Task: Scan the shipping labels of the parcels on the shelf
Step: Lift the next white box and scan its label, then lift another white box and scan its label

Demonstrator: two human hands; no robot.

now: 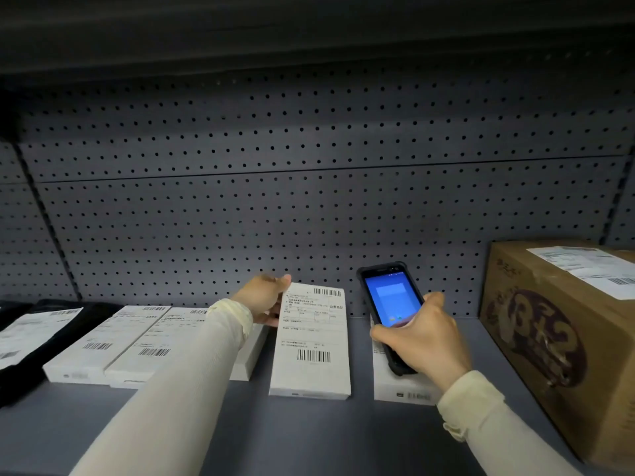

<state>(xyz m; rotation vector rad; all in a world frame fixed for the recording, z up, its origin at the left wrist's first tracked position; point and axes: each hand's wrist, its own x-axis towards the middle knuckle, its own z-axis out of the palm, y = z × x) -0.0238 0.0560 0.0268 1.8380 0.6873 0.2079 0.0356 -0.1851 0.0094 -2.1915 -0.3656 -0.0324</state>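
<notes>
My left hand (266,298) grips the far left corner of a flat white parcel (311,341), tilting its far end up off the grey shelf (240,424); its shipping label with barcodes faces me. My right hand (421,338) holds a black handheld scanner (391,307) with a lit blue screen, just right of that parcel and above another white parcel (402,389). Two more white labelled parcels (103,341) (161,338) lie to the left, partly hidden by my left sleeve.
A large brown cardboard box (549,328) with a label on top stands at the right end. A black parcel (31,338) with a white label lies at the far left. A perforated grey back panel (309,207) rises behind the shelf.
</notes>
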